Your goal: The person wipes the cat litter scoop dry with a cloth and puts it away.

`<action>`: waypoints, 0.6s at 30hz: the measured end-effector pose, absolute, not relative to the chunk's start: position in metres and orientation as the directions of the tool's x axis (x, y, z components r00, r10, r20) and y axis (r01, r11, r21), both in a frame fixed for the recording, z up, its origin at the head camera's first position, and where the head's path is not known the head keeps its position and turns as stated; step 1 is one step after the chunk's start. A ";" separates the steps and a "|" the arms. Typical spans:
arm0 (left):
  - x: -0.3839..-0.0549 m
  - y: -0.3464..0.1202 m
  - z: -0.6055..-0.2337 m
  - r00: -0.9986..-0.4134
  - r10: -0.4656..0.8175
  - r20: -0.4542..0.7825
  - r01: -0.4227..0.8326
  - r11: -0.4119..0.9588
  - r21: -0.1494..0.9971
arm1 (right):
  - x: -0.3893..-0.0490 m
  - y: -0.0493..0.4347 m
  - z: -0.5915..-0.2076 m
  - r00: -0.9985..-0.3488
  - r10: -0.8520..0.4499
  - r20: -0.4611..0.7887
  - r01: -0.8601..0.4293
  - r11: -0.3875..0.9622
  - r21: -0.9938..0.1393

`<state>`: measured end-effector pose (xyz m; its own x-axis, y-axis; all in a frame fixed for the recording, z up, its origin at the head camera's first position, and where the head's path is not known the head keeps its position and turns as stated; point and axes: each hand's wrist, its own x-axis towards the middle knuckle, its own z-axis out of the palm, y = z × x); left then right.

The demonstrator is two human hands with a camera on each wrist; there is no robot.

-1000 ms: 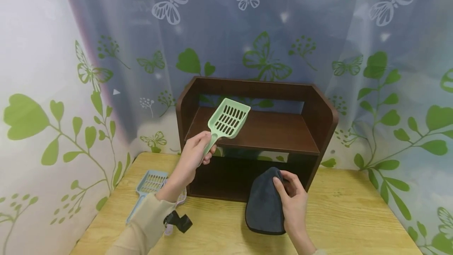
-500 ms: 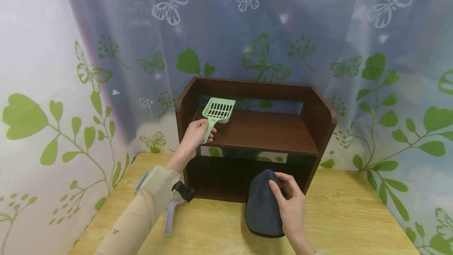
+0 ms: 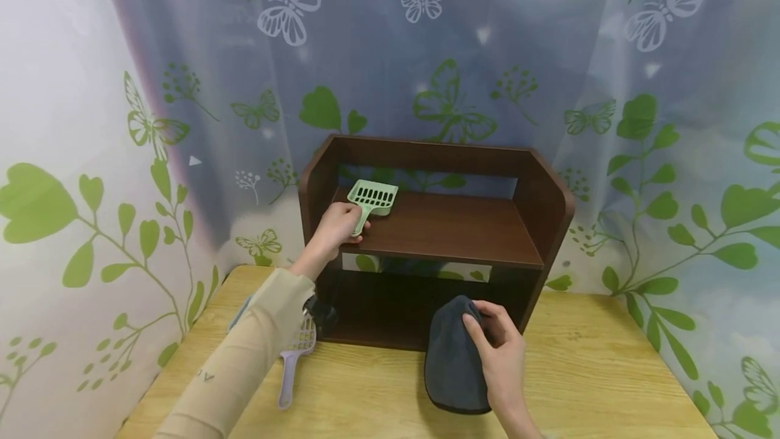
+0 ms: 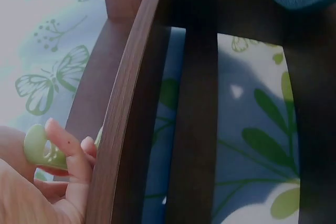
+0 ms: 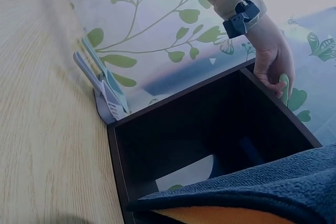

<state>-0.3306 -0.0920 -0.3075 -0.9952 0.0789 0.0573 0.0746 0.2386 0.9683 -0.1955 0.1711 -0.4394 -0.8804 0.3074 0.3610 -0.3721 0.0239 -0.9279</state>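
My left hand [image 3: 338,225] grips the handle of a pale green litter scoop [image 3: 384,207] over the left end of the brown shelf unit's upper board [image 3: 451,229]. Its slotted head points away from me, low over the board. In the left wrist view, fingers curl round the handle [image 4: 34,144] beside the shelf's front edge. My right hand [image 3: 506,361] pinches the top of a dark blue cloth [image 3: 452,358] between thumb and fingers, in front of the lower compartment. In the right wrist view, the cloth's black-bound edge and an orange underside [image 5: 226,215] show.
A purple litter scoop [image 3: 287,381] lies on the wooden table [image 3: 597,371] left of the shelf. Beyond it is a blue scoop [image 3: 239,314], mostly hidden by my left sleeve [image 3: 244,358]. The shelf's raised side panels [image 3: 551,202] stand at both ends.
My left hand has brought the green litter scoop down and slightly left, from above the shelf to close over its upper board. The right hand keeps its pinch on the cloth, nearly still.
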 end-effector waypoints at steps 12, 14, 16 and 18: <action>-0.327 -0.095 -0.302 -0.984 0.154 0.094 0.145 0.360 0.922 | -0.192 0.169 -0.438 -0.896 0.288 0.338 -0.352 0.004 -0.936; -0.326 -0.095 -0.301 -0.981 0.164 0.108 0.166 0.395 0.904 | -0.192 0.169 -0.438 -0.897 0.285 0.338 -0.353 0.000 -0.936; -0.325 -0.095 -0.301 -0.978 0.170 0.121 0.182 0.410 0.894 | -0.192 0.169 -0.438 -0.898 0.283 0.338 -0.353 -0.003 -0.936; -0.325 -0.095 -0.301 -0.975 0.177 0.134 0.197 0.417 0.887 | -0.192 0.169 -0.438 -0.898 0.284 0.335 -0.352 -0.007 -0.936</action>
